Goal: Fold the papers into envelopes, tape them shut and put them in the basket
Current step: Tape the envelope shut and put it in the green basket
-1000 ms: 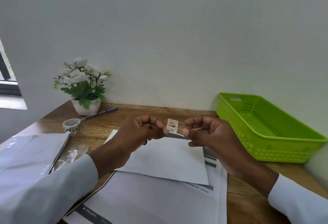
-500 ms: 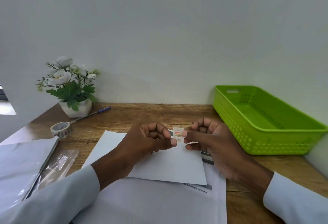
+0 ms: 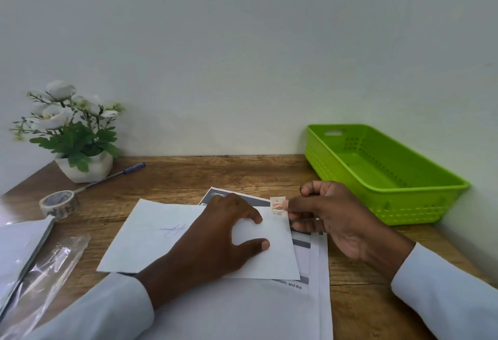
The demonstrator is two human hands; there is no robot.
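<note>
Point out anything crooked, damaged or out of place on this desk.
Nothing is damaged or spilled. The white envelope lies askew on the printed sheets and carries a pen scribble; a crumpled plastic wrapper lies at the left.

Long pale white sleeves are being worn on both arms, cuffs ending at the wrists; both hands are being left bare.

Potted white flowers (image 3: 70, 129), blue pen (image 3: 113, 177), clear plastic wrapper (image 3: 51, 269) on desk (image 3: 242, 171).

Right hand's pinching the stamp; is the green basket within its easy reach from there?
Probably yes: the green basket sits just beyond the right hand on the desk, nothing lies between them, though the hand holds the stamp.
</note>
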